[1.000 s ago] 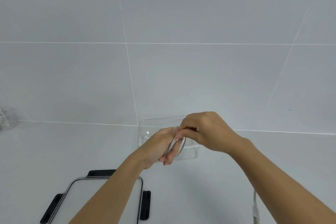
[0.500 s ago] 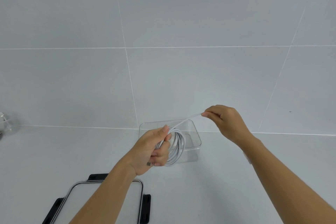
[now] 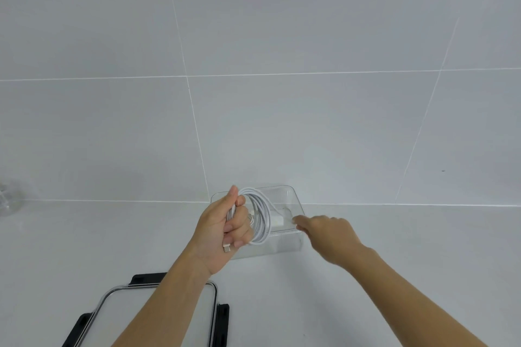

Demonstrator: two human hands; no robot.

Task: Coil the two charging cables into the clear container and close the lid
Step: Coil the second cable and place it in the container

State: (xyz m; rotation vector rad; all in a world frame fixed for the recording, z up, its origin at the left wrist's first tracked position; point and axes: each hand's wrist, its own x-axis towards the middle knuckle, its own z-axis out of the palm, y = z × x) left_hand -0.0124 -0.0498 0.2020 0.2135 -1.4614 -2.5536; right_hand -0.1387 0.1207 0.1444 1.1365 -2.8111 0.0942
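Observation:
My left hand (image 3: 225, 222) is shut on a white charging cable (image 3: 260, 214) wound into a coil of several loops, held just above the near left part of the clear container (image 3: 294, 197). One metal plug sticks out below my fist, and a white plug end hangs at the coil's right side. My right hand (image 3: 327, 231) hovers over the container's near right corner. Its fingertips point at that white end with a small gap, and it holds nothing. The clear lid (image 3: 127, 315) with black clasps lies at the near left, partly under my left forearm. I see no second cable.
The container stands on a white counter against a grey tiled wall (image 3: 282, 65). A clear glass object (image 3: 7, 200) shows at the far left edge.
My right hand drew the cable's free end out to the right, then came back down and let it go. The end now hangs by the coil. My left hand kept its grip.

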